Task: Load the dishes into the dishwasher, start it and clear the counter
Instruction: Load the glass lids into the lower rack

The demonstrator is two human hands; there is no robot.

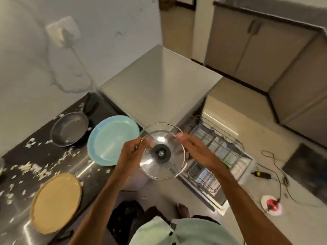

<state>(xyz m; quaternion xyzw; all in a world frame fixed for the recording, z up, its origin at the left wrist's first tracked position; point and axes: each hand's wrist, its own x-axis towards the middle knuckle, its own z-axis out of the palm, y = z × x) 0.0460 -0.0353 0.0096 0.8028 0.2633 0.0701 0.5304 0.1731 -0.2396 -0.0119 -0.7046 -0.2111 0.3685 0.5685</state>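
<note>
Fingers (182, 137) of both hands pinch opposite edges of a glass lid (161, 152), held in the air between the littered worktop (79, 167) and the open dishwasher's pulled-out rack (217, 152), seemingly mid-loading, so next it likely needs lowering upright between the rack's wires

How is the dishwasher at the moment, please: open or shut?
Open: the door lies folded down flat and the wire rack is pulled out over it.
</note>
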